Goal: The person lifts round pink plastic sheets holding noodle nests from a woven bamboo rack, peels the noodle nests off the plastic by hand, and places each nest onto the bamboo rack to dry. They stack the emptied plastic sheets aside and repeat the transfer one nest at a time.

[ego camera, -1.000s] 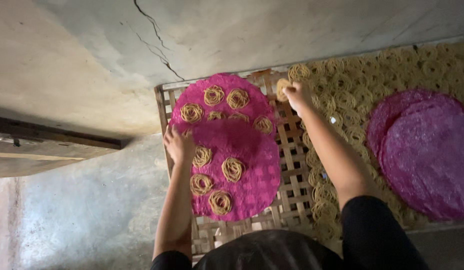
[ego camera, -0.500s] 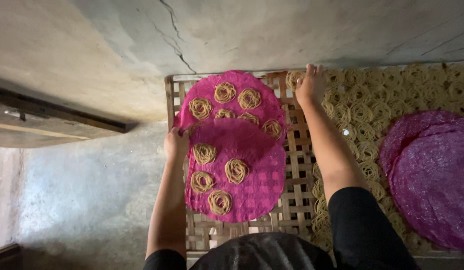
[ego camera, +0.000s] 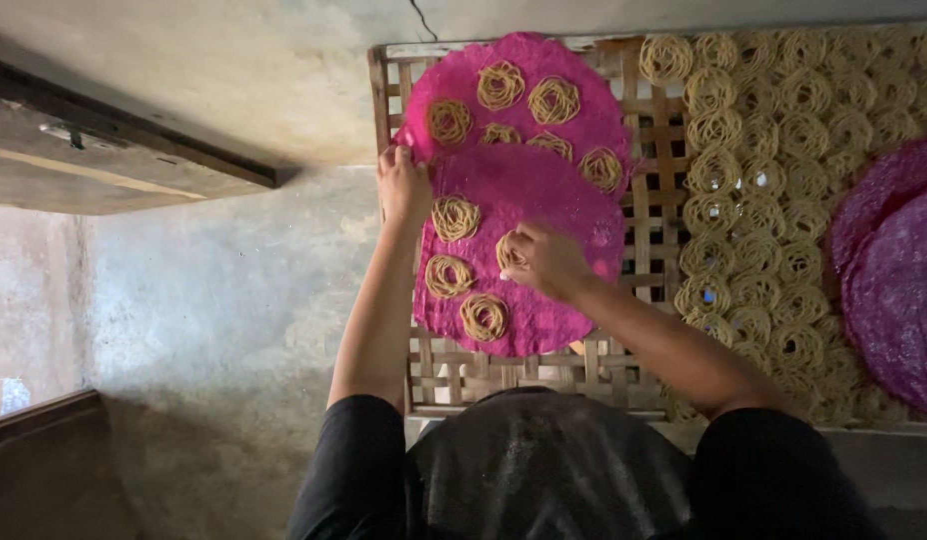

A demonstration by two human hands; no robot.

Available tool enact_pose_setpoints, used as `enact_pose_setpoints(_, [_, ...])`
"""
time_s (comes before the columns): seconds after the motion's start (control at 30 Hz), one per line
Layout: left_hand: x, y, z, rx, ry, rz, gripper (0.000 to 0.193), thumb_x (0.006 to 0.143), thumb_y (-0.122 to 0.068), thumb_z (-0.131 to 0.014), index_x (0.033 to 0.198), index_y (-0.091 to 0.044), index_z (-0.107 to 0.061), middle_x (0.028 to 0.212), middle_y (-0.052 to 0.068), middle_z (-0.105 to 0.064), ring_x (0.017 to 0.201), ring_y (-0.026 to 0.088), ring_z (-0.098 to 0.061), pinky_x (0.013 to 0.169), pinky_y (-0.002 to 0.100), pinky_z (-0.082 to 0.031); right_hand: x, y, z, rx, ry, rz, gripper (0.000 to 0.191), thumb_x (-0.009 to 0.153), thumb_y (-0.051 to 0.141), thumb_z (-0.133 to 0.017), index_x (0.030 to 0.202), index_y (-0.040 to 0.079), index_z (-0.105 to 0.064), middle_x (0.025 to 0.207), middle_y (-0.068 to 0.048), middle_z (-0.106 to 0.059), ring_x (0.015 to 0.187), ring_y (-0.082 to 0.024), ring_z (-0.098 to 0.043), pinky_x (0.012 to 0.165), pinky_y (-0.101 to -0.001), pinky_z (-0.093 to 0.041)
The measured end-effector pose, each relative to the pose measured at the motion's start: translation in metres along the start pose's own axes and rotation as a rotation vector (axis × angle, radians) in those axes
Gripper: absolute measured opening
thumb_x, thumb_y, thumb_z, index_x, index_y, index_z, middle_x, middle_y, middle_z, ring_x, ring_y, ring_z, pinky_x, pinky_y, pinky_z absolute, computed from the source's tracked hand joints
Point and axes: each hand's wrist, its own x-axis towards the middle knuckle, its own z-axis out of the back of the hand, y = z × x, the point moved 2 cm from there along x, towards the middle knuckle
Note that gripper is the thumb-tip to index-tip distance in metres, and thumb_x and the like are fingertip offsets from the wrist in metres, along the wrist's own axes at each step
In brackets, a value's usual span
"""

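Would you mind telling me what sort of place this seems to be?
Probably a small home food-making workshop: coiled noodle rounds dry on a woven bamboo rack, pink round mats carry more, and the concrete wall is bare and cracked.

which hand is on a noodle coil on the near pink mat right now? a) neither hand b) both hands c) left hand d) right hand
D: the right hand has its fingers on a noodle coil in the middle of the near pink mat, while the left hand grips that mat's left edge, off the coils.
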Motion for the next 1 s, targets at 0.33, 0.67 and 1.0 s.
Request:
enact_pose_setpoints(0.33, [0.034, -0.012, 0.006, 0.089, 0.040, 0.015, 0.048, 0.087, -0.021, -0.065, 0.132, -0.005, -0.057, 0.129, 0.018, -0.063, 0.123, 0.039, -0.057, 0.107, 0.050, -0.044, 0.000, 0.020, -0.042, -0.177, -0.230, -0.132, 0.010, 0.087, 0.008, -0.070, 0.097, 0.010, -0.070, 0.097, -0.005, -0.071, 0.087, -0.016, -0.065, 0.076, -0.0357, -0.061])
enact_pose_setpoints(0.67, [0.034, -0.006, 0.028, -0.403, 0.073, 0.060, 0.029, 0.089, -0.023, -0.067, 0.114, -0.008, -0.071, 0.090, 0.018, -0.072, 0.083, 0.034, -0.071, 0.074, 0.046, -0.053, -0.029, -0.096, -0.005, 1.518, -0.151, -0.603, 0.010, 0.094, 0.017, -0.064, 0.096, 0.007, -0.066, 0.090, -0.010, -0.072, 0.080, -0.017, -0.070, 0.074, -0.0320, -0.062])
enact_pose_setpoints(1.0, [-0.029, 0.008, 0.056, -0.012, -0.292, -0.003, 0.051, 0.088, -0.022, -0.073, 0.135, -0.007, -0.058, 0.132, 0.020, -0.054, 0.125, 0.039, -0.051, 0.108, 0.053, -0.041, -0.023, -0.126, 0.074, 0.870, -0.370, -0.669, 0.021, 0.084, 0.014, -0.074, 0.101, 0.010, -0.063, 0.094, -0.001, -0.068, 0.087, -0.013, -0.067, 0.077, -0.0289, -0.062])
